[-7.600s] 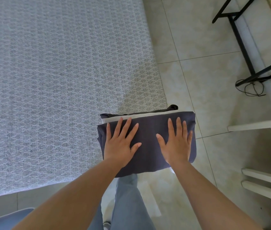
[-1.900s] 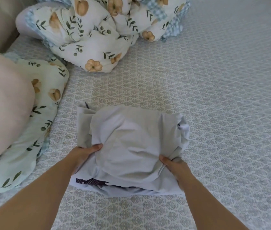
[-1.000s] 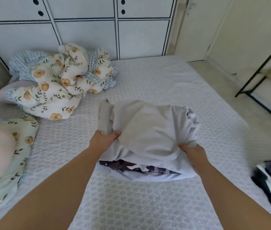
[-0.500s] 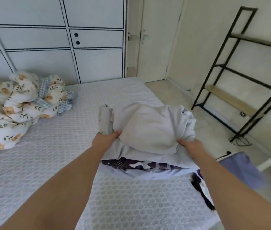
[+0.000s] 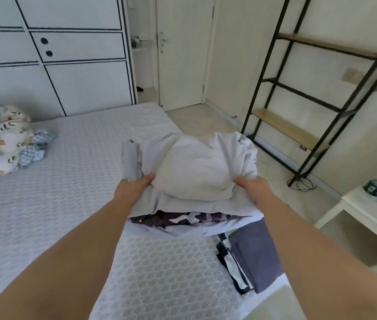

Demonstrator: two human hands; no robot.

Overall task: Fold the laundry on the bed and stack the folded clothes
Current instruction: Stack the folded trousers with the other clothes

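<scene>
I hold a bundle of folded clothes [image 5: 196, 172] in the air above the bed [image 5: 67, 204]. Its top is pale grey cloth, and a dark patterned garment [image 5: 183, 219] shows in the lower layers. My left hand [image 5: 132, 189] grips the bundle's left side and my right hand [image 5: 252, 188] grips its right side. Below and to the right, a stack of folded dark clothes [image 5: 250, 257] with a blue-grey piece on top lies at the bed's right edge.
A crumpled floral duvet [image 5: 5, 139] lies at the far left of the bed. A black metal shelf rack [image 5: 317, 93] stands against the right wall. A white table [image 5: 372, 209] with bottles is at the right. Wardrobe doors and a white door are behind.
I picked the pale bundle up off the bed and carried it to the right, turning towards the bed's right edge. The dark folded stack has come into view beneath it.
</scene>
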